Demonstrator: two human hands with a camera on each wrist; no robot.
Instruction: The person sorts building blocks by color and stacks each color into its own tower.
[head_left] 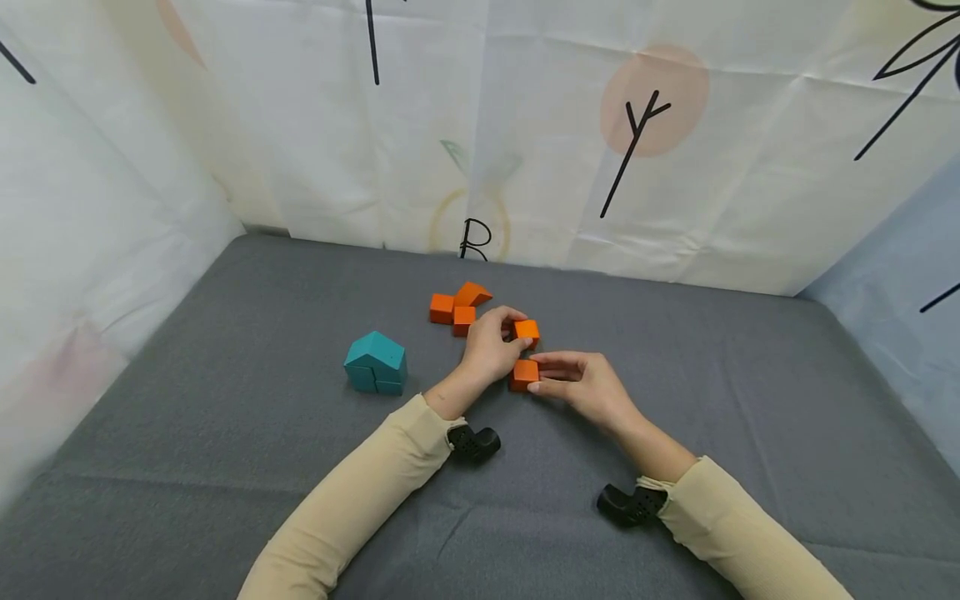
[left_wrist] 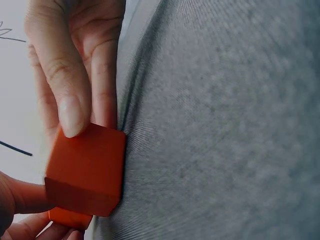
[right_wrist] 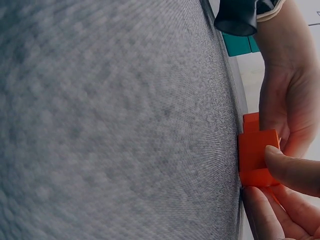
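In the head view my left hand [head_left: 491, 343] grips an orange cube [head_left: 527, 332] between its thumb and fingers. Nearer to me, my right hand [head_left: 588, 385] pinches a second orange cube [head_left: 524, 376] from its right side. Seen from the left wrist, the right hand's thumb and fingers hold the near cube [left_wrist: 85, 170], which partly covers the far one [left_wrist: 70, 218]. The right wrist view shows the right thumb [right_wrist: 292, 172] on the near cube [right_wrist: 257, 152], low at the grey cloth, with the left hand [right_wrist: 287, 95] behind it.
Just left of and beyond the left hand, two orange cubes [head_left: 442, 308] and an orange wedge-shaped block [head_left: 472, 293] stand close together. Farther left is a teal house-shaped stack [head_left: 376, 363] with a peaked top. A printed white curtain [head_left: 540, 192] hangs behind the grey cloth-covered table [head_left: 262, 400].
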